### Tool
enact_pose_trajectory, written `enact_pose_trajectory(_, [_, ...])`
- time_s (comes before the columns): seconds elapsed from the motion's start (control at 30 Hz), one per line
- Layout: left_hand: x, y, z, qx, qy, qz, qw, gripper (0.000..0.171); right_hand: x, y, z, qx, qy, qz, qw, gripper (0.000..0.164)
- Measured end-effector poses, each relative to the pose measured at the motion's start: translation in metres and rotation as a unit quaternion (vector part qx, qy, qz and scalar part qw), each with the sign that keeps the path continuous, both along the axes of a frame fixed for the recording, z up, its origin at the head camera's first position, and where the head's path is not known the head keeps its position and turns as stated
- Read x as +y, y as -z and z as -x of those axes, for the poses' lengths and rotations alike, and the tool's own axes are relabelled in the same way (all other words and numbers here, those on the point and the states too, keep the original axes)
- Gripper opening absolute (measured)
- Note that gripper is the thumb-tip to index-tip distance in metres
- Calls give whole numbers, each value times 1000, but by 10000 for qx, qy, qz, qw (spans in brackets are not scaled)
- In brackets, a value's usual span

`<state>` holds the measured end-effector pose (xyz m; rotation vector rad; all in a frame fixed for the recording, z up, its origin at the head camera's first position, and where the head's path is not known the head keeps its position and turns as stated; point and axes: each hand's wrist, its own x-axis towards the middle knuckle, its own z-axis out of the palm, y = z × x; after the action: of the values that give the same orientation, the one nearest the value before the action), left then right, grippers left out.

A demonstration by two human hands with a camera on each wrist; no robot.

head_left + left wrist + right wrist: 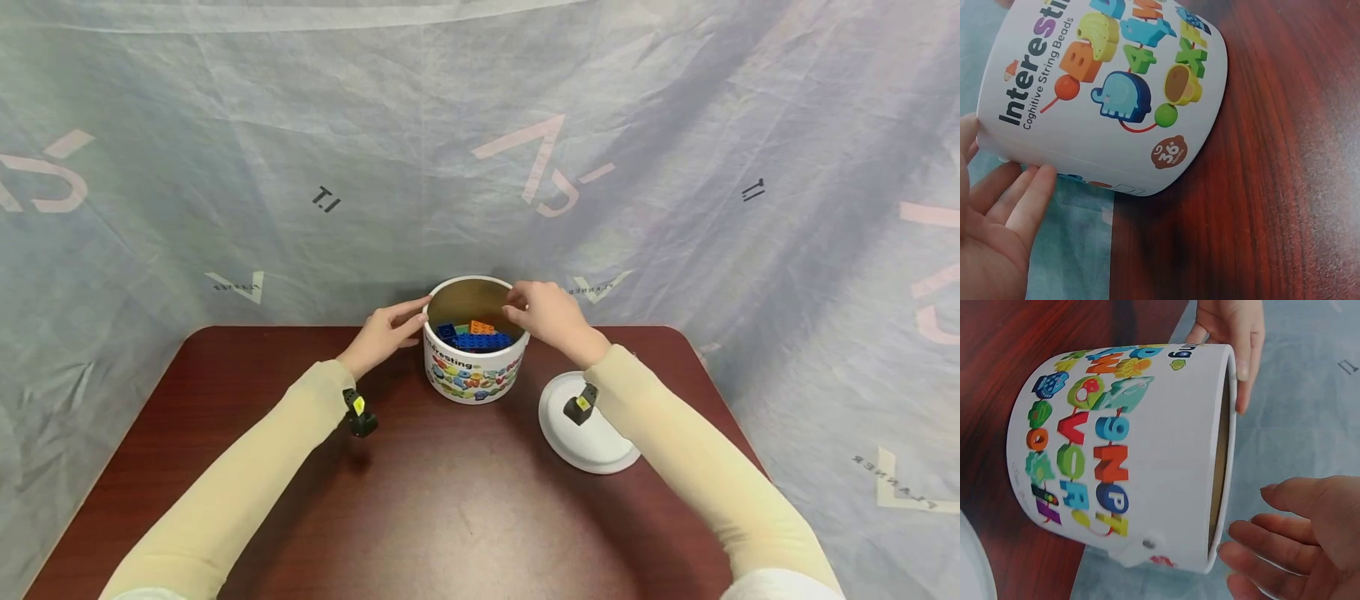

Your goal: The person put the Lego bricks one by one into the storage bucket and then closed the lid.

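Note:
A round white bucket [472,379] printed with colourful letters and animals stands uncovered at the back of the table. Inside it lie toy building bricks, among them a long blue brick [483,342] and an orange brick [482,327]. My left hand [381,337] touches the bucket's left side, its extended fingers [1038,194] against the wall near the rim. Over the right part of the rim is my right hand [546,312], fingers loosely bent and spread. In the right wrist view nothing shows between those fingers [1272,540].
A round white lid [581,446] lies on the dark red table [420,508] to the right of the bucket, partly beneath my right forearm. A grey printed curtain [420,167] hangs close behind the table and at its sides.

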<state>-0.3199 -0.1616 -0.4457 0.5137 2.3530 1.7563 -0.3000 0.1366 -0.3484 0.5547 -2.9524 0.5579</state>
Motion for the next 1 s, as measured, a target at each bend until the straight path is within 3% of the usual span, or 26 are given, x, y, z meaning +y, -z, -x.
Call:
enact_pose_trajectory(0.37, [2,1,-8,304,-382,-51,9988,51,41,-2,-18,185,110,38,9998,24])
enact_pose_trajectory(0.57, [6,2,-19,732,-674,-70,9950,46,68,4,-30,70,291,34,9995,26])
enact_pose_trajectory(0.83, [23,-3,-44,1771,-1545,164,9719,31,99,12,-51,-88,508,23,9987,29])
enact_pose_trajectory(1.0, [40,-8,-60,2114,-1507,-140,9656,26,116,18,-64,-203,623,80,9978,31])
